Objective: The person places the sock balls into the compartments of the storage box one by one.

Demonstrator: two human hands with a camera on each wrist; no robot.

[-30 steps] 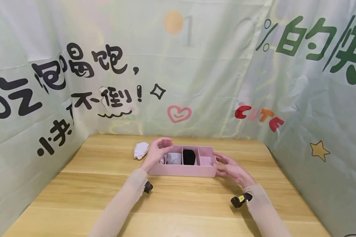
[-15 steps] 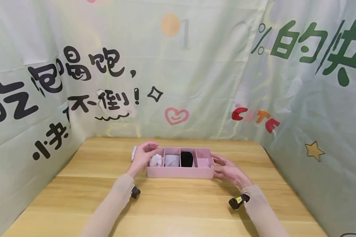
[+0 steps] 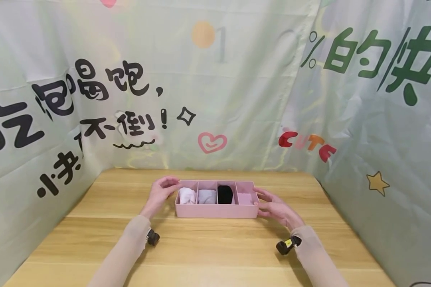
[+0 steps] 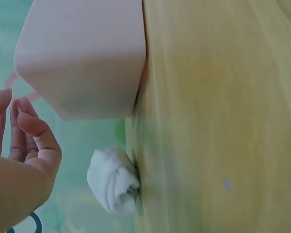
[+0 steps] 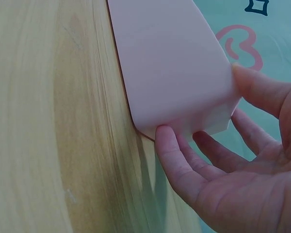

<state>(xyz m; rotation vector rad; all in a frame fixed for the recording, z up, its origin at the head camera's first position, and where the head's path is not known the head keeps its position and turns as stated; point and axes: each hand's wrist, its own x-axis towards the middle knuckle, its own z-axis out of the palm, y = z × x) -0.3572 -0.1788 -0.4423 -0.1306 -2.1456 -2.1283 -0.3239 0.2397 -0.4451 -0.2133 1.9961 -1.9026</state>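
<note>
A pink divided storage box point(image 3: 215, 211) stands on the wooden table. From left to right it holds a white rolled sock point(image 3: 187, 195), a light grey rolled sock point(image 3: 207, 196) and a black rolled sock point(image 3: 225, 194); no sock shows in its rightmost compartment. My right hand point(image 3: 278, 209) holds the box's right end, thumb at the rim and fingertips against the end wall. Beside the left end is my left hand point(image 3: 161, 193), fingers loosely bent and nothing in them. Another white rolled sock point(image 4: 111, 182) lies on the table past that end, hidden behind my left hand in the head view.
The wooden table point(image 3: 215, 251) reaches back to a printed cloth backdrop point(image 3: 237, 99), which also encloses both sides. A dark cable point(image 3: 425, 284) shows at the lower right corner.
My left hand has drawn back leftward from over the box's left compartment, uncovering the white sock there. My right hand stays at the right end.
</note>
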